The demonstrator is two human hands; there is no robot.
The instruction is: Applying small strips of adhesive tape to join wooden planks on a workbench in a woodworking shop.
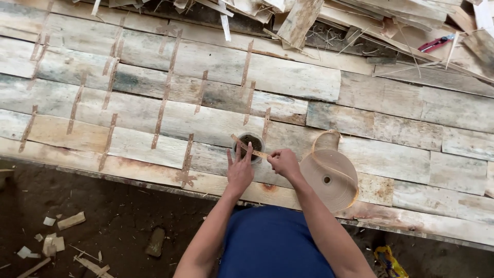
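Plank surface (pixel 391 128) carries a tape roll (pixel 329 177) at right and a small round cup (pixel 250 144) at centre; over the cup, right hand (pixel 283 162) pinches one end of a tape strip (pixel 248 146), left hand (pixel 240 169) spread flat, fingertips pressing it.

Two hands (pixel 240 172) (pixel 283 162), one tape roll (pixel 329 177), one small round cup (pixel 250 146), one red cutter (pixel 435 44).
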